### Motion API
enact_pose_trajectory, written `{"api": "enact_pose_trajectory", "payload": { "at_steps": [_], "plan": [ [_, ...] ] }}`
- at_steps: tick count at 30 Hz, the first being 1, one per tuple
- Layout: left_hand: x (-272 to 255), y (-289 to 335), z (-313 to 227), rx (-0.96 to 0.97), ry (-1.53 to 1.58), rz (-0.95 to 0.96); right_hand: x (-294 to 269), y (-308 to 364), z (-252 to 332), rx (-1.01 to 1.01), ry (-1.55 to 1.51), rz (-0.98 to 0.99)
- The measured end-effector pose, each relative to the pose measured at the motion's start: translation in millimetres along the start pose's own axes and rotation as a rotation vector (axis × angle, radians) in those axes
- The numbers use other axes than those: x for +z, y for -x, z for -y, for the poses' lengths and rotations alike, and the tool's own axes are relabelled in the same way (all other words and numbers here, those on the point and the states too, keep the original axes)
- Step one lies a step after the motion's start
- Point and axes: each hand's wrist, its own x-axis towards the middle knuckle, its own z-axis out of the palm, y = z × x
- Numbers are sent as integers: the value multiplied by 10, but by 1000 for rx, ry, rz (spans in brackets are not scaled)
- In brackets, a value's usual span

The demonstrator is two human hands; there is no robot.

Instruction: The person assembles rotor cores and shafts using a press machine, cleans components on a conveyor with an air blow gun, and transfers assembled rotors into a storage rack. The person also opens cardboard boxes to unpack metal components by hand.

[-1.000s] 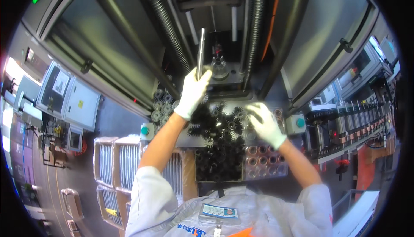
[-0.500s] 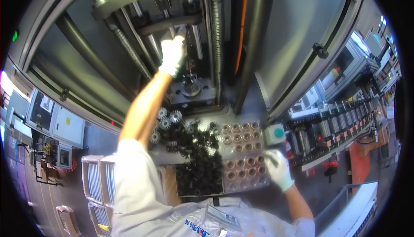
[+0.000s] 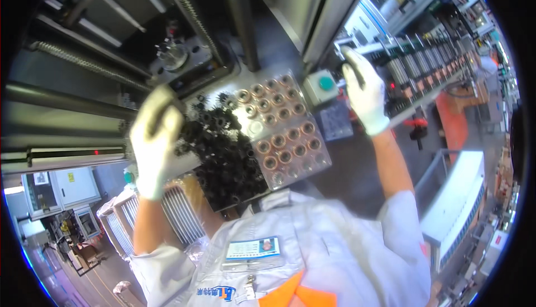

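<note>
My left hand (image 3: 156, 137), in a white glove with greyish patches, is beside the left edge of a heap of black toothed gear-like parts (image 3: 226, 159). Motion smears its fingers, so whether it grips anything is unclear. Raised at the right, my right hand (image 3: 367, 92) wears a white glove too. Its thumb and fingers are apart, and I make out nothing held in them. Close by is a grey box with a green button (image 3: 325, 84). Between my hands lie clear plastic trays (image 3: 275, 180) carrying several copper-coloured rings (image 3: 285, 156) in rows.
A metal fixture (image 3: 172, 54) stands on the press base at upper left, among rods and springs. A machine door post (image 3: 329, 25) rises beyond the button box. At right runs a conveyor line of cylindrical parts (image 3: 421, 61). Cartons with ribbed contents (image 3: 181, 217) stand at lower left.
My left hand has come down out of the press to beside the black parts. My right hand has moved up from the trays past the button box. The whole view has turned and shifted.
</note>
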Motion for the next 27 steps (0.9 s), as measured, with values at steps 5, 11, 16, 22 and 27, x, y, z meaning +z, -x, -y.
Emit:
{"api": "enact_pose_trajectory", "payload": {
  "at_steps": [5,11,16,22,27],
  "plan": [
    [786,1263,61,-107,-98,529,134,456,-651,-293,477,490],
    [1458,1648,264,144,-673,452,145,455,-662,-319,352,402],
    [1575,1734,374,114,-807,482,82,602,-449,-166,138,438],
    [1634,1517,284,19,-824,518,33,620,-296,-168,-39,588],
    [1313,2016,-375,-84,-420,-52,447,565,370,-218,-346,773]
  ]
}}
